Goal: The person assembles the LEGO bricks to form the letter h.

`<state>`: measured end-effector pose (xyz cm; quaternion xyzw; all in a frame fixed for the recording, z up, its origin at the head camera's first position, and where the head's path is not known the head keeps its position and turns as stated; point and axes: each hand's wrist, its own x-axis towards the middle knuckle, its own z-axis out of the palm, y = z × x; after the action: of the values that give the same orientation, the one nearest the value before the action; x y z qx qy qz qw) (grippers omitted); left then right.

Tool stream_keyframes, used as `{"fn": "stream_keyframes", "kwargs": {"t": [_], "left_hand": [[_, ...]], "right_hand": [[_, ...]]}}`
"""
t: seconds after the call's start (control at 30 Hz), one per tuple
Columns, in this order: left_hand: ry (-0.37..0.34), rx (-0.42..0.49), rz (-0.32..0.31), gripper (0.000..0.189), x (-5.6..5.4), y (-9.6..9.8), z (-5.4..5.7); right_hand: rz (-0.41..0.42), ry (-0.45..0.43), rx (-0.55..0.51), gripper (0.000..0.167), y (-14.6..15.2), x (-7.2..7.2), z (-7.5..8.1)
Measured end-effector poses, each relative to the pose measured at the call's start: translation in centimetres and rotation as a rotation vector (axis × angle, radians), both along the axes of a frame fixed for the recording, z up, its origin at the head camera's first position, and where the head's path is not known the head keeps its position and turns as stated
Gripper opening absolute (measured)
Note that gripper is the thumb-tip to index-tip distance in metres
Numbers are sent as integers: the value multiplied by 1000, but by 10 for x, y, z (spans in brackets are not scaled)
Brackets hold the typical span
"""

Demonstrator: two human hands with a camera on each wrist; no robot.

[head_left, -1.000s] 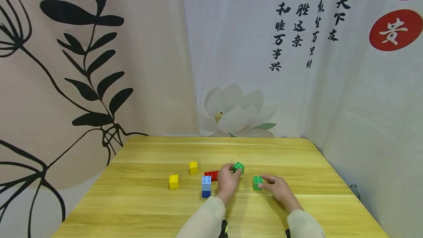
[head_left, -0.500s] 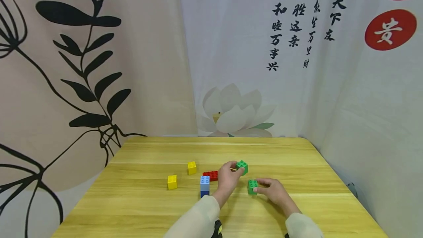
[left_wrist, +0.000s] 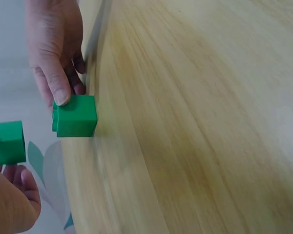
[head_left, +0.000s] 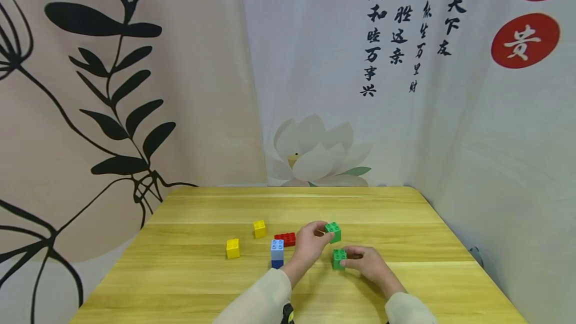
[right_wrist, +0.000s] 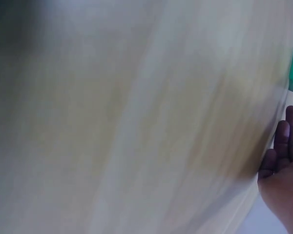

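Reference: red block (head_left: 285, 239). Left of it: two yellow blocks (head_left: 232, 248). Front: light-blue block (head_left: 277, 248) over dark-blue block (head_left: 277, 264). Right: two green blocks (head_left: 333, 232). Beneath: yellow table (head_left: 189, 274), wood-grain pattern. Behind: beige-and-white cloth (head_left: 216, 89), black plant print (head_left: 142, 115), white lotus print (head_left: 319, 159), red ovals (head_left: 500, 46).

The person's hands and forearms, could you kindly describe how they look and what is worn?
The left hand and right hand are bare. The left sleeve and right sleeve are plain and cream-coloured. A small black item with a yellowish mark shows by the left sleeve.
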<state>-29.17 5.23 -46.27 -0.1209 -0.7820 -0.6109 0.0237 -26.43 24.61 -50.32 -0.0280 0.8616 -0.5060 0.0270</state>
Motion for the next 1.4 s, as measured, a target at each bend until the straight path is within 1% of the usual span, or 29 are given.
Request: {"fn": "stream_keyframes", "kwargs": {"t": [0.2,0.3,0.4,0.67,0.97,1.2,1.4], "left_hand": [[8,-10,-83,33,6,-8,2],[-2,-14,-117,35,7,-10,-1],[-6,-21,-137,37,6,-11,-4],[-40,-59,-164,38,1,-11,-10],[-72,-66,-194,30,-3,-8,-16],[-77,-90,-211,27,-2,-8,-17],[-89,-109,-245,29,-2,-9,-18]], "right_hand": [[-15,-9,-9,51,-5,5,-1],[-18,-12,-24,50,-5,6,-2],[-22,-19,-29,50,-5,7,-2],[-30,-42,-26,54,-3,5,-2],[-22,-49,-48,53,-3,6,0],[-22,-53,-51,54,-3,5,-1],[-7,-56,-56,52,-2,6,-1]]}}
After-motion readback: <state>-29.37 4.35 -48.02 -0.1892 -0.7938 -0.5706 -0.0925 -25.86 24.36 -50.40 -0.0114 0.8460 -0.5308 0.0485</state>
